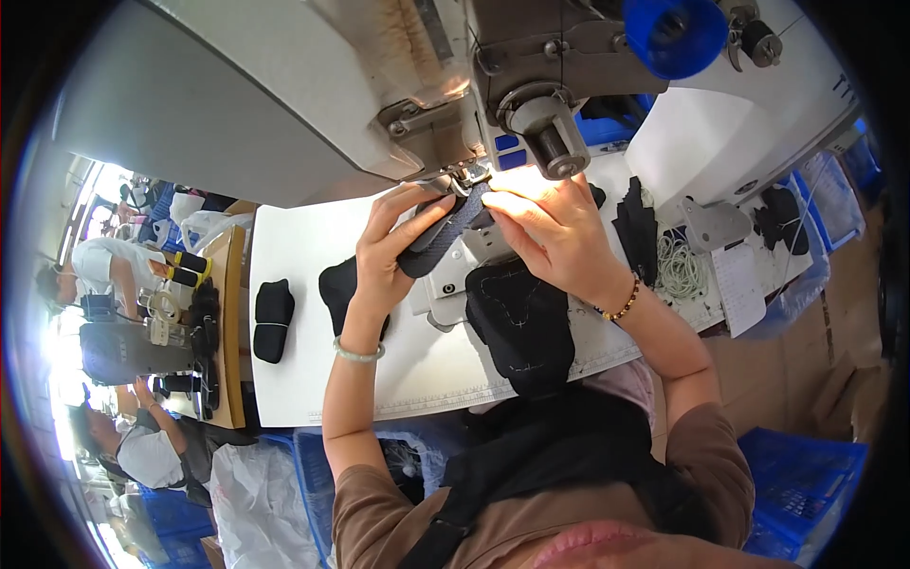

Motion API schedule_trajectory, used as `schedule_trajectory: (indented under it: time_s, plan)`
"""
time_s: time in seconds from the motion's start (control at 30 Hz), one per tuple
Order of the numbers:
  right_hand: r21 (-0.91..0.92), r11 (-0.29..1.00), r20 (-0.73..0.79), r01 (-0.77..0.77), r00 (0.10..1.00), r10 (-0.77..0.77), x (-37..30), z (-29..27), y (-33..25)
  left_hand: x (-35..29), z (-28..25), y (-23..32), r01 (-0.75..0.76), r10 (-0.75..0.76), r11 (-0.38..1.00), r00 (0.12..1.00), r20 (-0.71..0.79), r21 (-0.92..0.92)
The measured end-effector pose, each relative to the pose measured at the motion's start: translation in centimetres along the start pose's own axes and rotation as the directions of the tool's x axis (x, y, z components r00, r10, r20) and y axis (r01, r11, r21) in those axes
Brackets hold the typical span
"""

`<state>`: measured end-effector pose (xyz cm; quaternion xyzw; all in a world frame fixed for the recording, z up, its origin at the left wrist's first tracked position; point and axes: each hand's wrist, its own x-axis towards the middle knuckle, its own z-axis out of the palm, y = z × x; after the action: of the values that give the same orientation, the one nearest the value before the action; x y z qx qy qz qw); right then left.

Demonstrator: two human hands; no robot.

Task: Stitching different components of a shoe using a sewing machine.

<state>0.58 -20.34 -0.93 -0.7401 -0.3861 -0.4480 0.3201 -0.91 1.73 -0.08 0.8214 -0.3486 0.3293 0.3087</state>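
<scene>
A dark, ribbed-looking fabric piece [444,233] lies under the presser foot [468,177] of a sewing machine [256,104], lit by the machine's lamp. My left hand [387,248] grips its left side, fingertips close to the foot. On the other side, the thumb and fingers of my right hand [555,232] pinch the same piece near its upper edge. Nearer to me, a stack of black shaped fabric pieces [521,327] with light stitch marks rests on the white table [417,379]. Another black piece [337,289] lies partly behind my left wrist.
A tied black bundle [273,321] sits at the table's left. To the right are black strips [636,232], coiled pale cord [681,266] and a paper sheet [738,287]. A blue crate [796,488] stands low right. Other people [147,450] work at the far left.
</scene>
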Motion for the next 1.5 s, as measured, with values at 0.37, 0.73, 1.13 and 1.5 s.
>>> schedule_trajectory:
  time_s: [0.37,0.73,1.13,1.5]
  plan:
    - [0.025,0.996,-0.056,0.09,0.995,-0.088,-1.3,0.4,0.3,1.2,-0.8,2.4,-0.17,0.154,0.971,0.983,0.101,0.17]
    - [0.183,0.976,0.019,0.118,0.992,-0.123,-1.5,-0.1,0.2,1.3,2.3,8.0,-0.001,-0.042,0.839,0.997,0.068,0.544]
    - [0.189,0.955,0.075,0.229,0.966,-0.246,-0.2,-1.8,1.0,0.1,1.6,5.6,-0.204,0.219,0.87,0.975,0.017,0.449]
    - [0.196,0.953,0.111,0.231,0.961,-0.255,0.2,-2.0,1.4,0.4,1.8,4.8,-0.189,0.215,0.886,0.977,-0.013,0.424]
